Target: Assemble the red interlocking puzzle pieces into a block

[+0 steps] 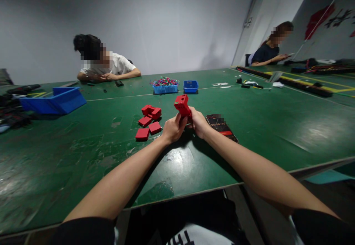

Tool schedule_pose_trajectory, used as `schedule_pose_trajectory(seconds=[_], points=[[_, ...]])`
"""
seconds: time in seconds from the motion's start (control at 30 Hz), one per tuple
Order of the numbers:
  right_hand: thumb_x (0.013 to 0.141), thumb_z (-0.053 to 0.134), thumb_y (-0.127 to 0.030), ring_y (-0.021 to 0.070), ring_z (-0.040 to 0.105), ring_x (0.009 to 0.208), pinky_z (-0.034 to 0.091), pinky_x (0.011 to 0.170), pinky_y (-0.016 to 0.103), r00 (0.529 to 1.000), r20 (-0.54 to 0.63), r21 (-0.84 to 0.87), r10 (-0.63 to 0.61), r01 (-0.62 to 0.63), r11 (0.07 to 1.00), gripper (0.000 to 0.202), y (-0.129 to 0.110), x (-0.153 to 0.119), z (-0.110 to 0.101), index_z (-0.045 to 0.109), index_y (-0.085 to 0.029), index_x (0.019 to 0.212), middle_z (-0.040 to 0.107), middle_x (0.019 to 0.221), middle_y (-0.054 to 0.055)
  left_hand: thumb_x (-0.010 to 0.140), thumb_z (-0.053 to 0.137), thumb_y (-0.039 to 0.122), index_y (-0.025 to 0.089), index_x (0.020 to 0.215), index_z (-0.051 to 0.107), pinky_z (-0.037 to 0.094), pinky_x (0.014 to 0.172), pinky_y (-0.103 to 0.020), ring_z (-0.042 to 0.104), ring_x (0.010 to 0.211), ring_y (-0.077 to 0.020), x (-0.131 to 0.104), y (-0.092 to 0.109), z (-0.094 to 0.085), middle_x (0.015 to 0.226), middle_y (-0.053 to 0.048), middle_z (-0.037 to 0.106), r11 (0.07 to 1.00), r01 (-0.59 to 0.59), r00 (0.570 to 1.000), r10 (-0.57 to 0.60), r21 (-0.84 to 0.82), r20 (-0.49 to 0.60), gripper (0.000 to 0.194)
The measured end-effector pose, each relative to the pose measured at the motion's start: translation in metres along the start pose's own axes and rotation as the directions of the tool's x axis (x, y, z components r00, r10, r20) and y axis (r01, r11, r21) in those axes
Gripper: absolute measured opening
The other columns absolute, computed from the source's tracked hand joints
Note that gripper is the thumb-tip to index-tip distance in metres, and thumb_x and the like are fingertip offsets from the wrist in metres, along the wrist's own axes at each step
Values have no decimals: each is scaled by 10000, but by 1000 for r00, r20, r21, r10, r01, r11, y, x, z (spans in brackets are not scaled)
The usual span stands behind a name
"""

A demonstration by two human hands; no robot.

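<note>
A red plastic block-like device with small openings in its top end is held up between both hands, above the table. My left hand is closed on its near left side, thumb against it. Around its right side my right hand is closed as well; some of its fingers are hidden. To the left of my left hand lie several red square pieces, with a larger notched red piece behind them. A phone showing a running timer rests just right of my right hand.
The green table holds a blue bin of colourful small parts, a smaller blue bin and a large blue bin at left. Two people sit beyond it, one in a white shirt, one in dark clothing.
</note>
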State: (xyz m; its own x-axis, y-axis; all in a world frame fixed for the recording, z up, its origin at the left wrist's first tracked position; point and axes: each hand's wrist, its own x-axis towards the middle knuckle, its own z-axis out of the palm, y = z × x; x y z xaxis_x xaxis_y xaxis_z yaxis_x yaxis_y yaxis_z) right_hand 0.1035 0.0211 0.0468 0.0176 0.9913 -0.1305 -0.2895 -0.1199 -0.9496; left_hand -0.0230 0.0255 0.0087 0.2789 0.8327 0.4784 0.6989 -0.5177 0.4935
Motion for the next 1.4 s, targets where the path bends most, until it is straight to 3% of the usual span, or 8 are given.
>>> schedule_pose_trajectory(seconds=[0.13, 0.4, 0.57, 0.73, 0.93, 1.13, 1.4], points=[[826, 572, -451, 122, 511, 485, 376, 458, 237, 1000, 7, 11, -5, 5, 1000, 253, 1, 2, 1, 579, -209, 753, 591, 570, -34, 1007, 336, 442, 176, 1154, 552, 425, 652, -292, 699, 746, -234, 0, 0, -1, 842, -86, 742, 999, 30, 998, -32, 40, 54, 373], [784, 604, -581, 114, 465, 485, 335, 445, 236, 1000, 14, 52, -25, 25, 998, 373, 9, 8, -3, 550, -216, 731, 563, 574, -37, 1010, 311, 445, 163, 1162, 593, 435, 667, -286, 699, 748, -222, 2, 5, -4, 861, -78, 747, 995, 82, 991, -87, 51, 101, 427], [716, 684, -566, 111, 472, 497, 310, 450, 233, 999, 15, 59, -45, 44, 997, 382, 7, 9, -3, 521, -221, 742, 549, 586, -46, 1016, 210, 451, 154, 893, 677, 404, 656, -289, 663, 689, -204, 4, 5, -4, 756, -85, 720, 991, 125, 983, -129, 38, 128, 567], [606, 781, -538, 104, 466, 514, 325, 464, 232, 994, 38, 54, -104, 101, 993, 443, 4, 5, -2, 502, -220, 737, 552, 601, -55, 996, 202, 460, 158, 663, 654, 358, 624, -293, 642, 682, -206, 4, 7, -6, 689, -96, 690, 984, 163, 966, -174, 74, 190, 638], [565, 810, -469, 102, 483, 548, 339, 494, 234, 985, 45, 20, -167, 166, 986, 437, 5, 1, 0, 527, -205, 767, 567, 632, -60, 986, 229, 395, 151, 677, 676, 368, 632, -286, 628, 673, -192, 3, 8, -8, 692, -91, 692, 987, 135, 966, -150, 85, 211, 596], [559, 803, -312, 119, 574, 694, 450, 673, 257, 961, 21, -51, -274, 275, 960, 415, 7, 0, 0, 563, -184, 871, 641, 769, -44, 990, 236, 395, 154, 758, 700, 363, 612, -290, 622, 660, -195, 4, 7, -6, 702, -82, 692, 994, 83, 974, -96, 72, 204, 572], [609, 781, -293, 139, 599, 732, 479, 739, 286, 932, 17, -136, -362, 361, 923, 390, 9, 0, 0, 561, -186, 913, 657, 813, -26, 1006, 240, 441, 149, 776, 703, 395, 608, -289, 650, 669, -203, 3, 10, -8, 738, -91, 714, 994, 83, 975, -96, 72, 201, 594]])
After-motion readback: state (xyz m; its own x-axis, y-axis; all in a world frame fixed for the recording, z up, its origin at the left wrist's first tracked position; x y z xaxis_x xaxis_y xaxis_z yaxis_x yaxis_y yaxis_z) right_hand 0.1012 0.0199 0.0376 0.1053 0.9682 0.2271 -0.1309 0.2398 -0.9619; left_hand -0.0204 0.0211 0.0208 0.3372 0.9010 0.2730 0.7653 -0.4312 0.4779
